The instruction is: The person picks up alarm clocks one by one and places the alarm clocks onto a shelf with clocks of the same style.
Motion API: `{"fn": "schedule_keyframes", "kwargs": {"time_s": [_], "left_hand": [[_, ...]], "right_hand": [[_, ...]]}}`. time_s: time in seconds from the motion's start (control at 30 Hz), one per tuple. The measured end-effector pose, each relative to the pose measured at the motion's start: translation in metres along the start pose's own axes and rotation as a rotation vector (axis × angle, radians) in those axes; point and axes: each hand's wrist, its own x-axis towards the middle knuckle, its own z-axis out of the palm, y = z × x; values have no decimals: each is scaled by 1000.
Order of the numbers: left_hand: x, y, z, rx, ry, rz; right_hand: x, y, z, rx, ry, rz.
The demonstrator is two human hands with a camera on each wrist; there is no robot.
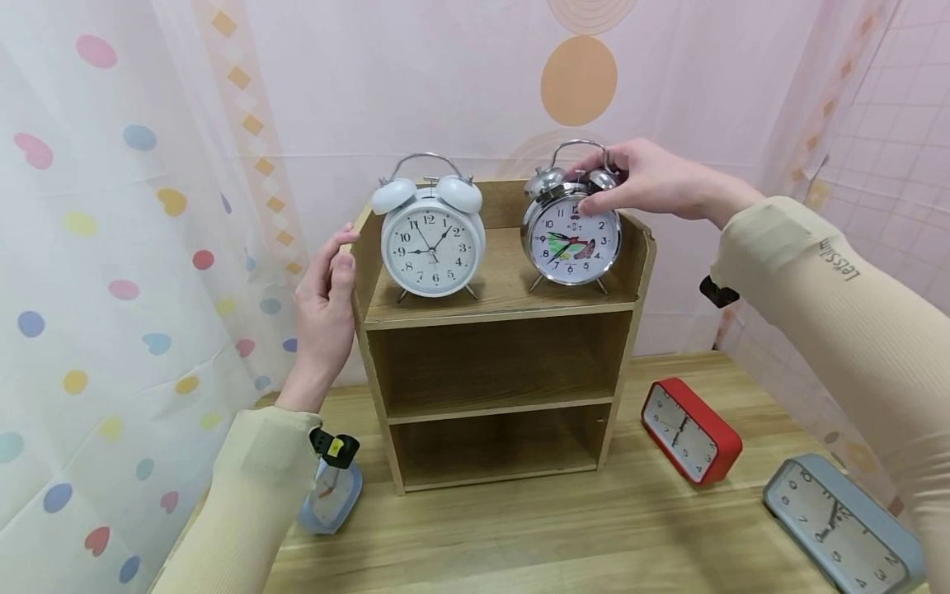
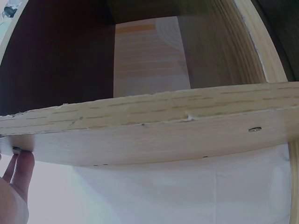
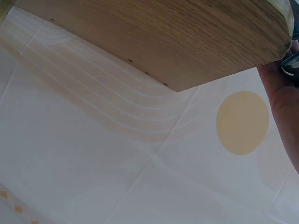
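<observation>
A silver twin-bell alarm clock (image 1: pixel 590 268) with a picture on its dial stands on the top tier of a wooden shelf (image 1: pixel 500 315), toward the right. My right hand (image 1: pixel 656 181) grips it from above, thumb on the upper dial and fingers behind among the bells. In the right wrist view only part of this hand (image 3: pixel 282 100) shows, beside the shelf's corner. Left of that clock stands a white twin-bell alarm clock (image 1: pixel 433 260). My left hand (image 1: pixel 326 318) touches the shelf's left side; in the left wrist view its fingertips (image 2: pixel 25 161) meet the outer panel.
On the wooden table (image 1: pixel 482 544), a red clock (image 1: pixel 693 429) and a grey-blue clock (image 1: pixel 846 520) lie tilted at the right. A light blue clock (image 1: pixel 334 499) sits at the left, partly behind my left wrist. A patterned curtain (image 1: pixel 445 74) hangs behind the shelf.
</observation>
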Motion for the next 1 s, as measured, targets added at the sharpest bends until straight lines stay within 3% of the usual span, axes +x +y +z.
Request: {"fn": "schedule_keyframes", "kwargs": {"time_s": [1.0], "left_hand": [[-1, -1, 0, 11, 2, -1]], "right_hand": [[-3, 3, 2, -12, 0, 5]]}}
